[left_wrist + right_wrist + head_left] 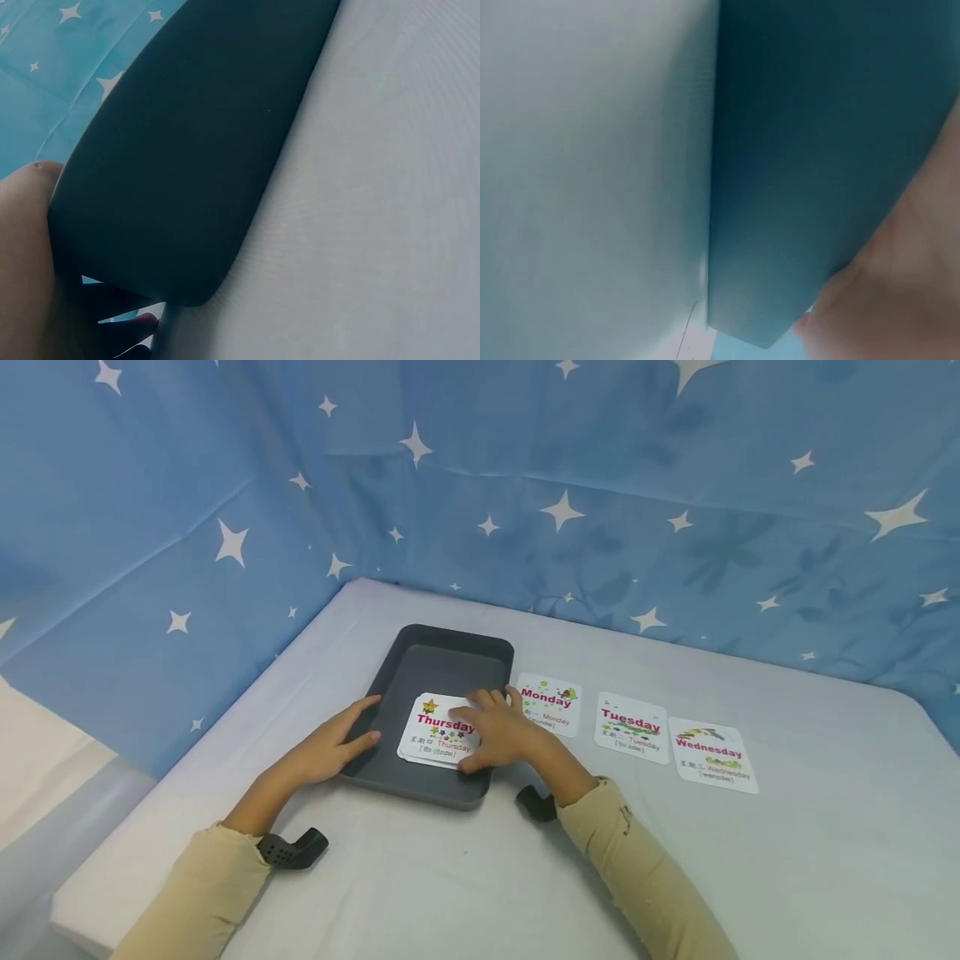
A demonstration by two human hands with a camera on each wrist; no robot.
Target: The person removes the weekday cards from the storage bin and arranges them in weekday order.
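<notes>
A dark grey rectangular tray (442, 658) lies on the table with a small stack of white cards in it. The top one is the Thursday card (423, 747), printed in red with a yellow star. My left hand (322, 750) holds the tray at its left side, thumb over the rim; its other fingers (135, 330) show past the tray wall in the left wrist view. Over the tray's right side, my right hand (504, 731) grips the Thursday card, thumb at the near edge and index finger on its face.
To the tray's right lie the Monday card (551, 685), the Tuesday card (632, 706) and the Wednesday card (708, 735), face up in a row. A white cloth covers the table (420, 877). Behind it hangs a blue curtain (487, 435) with white stars.
</notes>
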